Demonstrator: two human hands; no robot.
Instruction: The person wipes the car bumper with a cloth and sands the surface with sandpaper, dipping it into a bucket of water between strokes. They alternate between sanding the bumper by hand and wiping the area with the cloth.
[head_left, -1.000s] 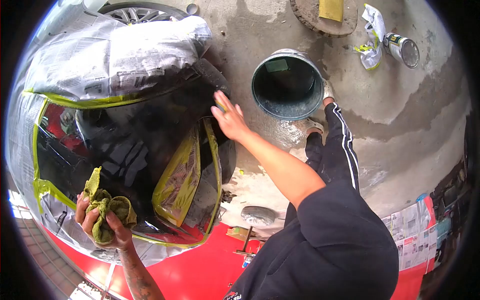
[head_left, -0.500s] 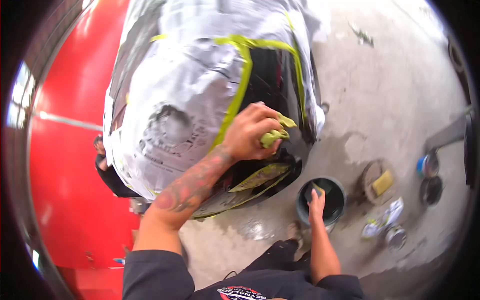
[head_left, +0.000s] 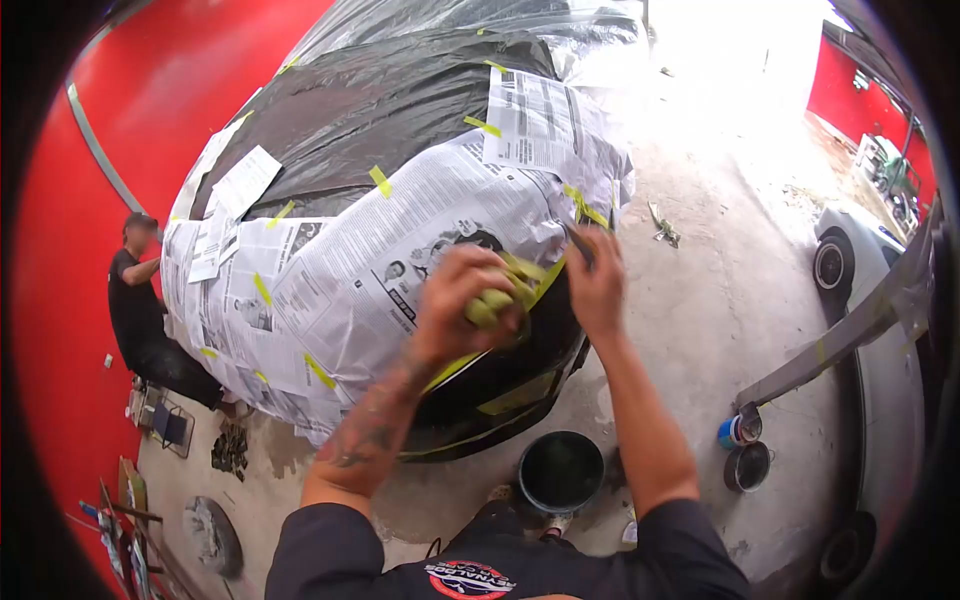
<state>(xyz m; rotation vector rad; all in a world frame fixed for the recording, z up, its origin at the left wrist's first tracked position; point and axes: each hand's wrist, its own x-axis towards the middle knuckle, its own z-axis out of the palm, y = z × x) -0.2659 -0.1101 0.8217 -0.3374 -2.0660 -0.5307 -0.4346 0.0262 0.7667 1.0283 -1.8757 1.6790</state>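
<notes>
My left hand (head_left: 462, 305) is closed around a crumpled yellow-green cloth (head_left: 488, 308), slightly blurred, above the edge of the masked car. My right hand (head_left: 598, 288) pinches a small dark flat piece (head_left: 579, 243), whose kind I cannot make out, at the car's front corner. Below both hands is the bare black bodywork (head_left: 545, 345), bordered by yellow-green masking tape (head_left: 553, 278). Printed newspaper (head_left: 345, 255) covers the panel beside it, with dark plastic sheeting (head_left: 400, 105) farther back.
A dark bucket (head_left: 521, 468) of liquid stands near my feet. On the left, another person (head_left: 140, 305) is low beside the car, near a red wall (head_left: 70, 330). Cans (head_left: 731, 433) and a parked car (head_left: 850, 262) are at right.
My right hand has risen from over the bucket to the car's corner, still holding the small piece. My left hand, with the cloth, has shifted left. The view has tilted up.
</notes>
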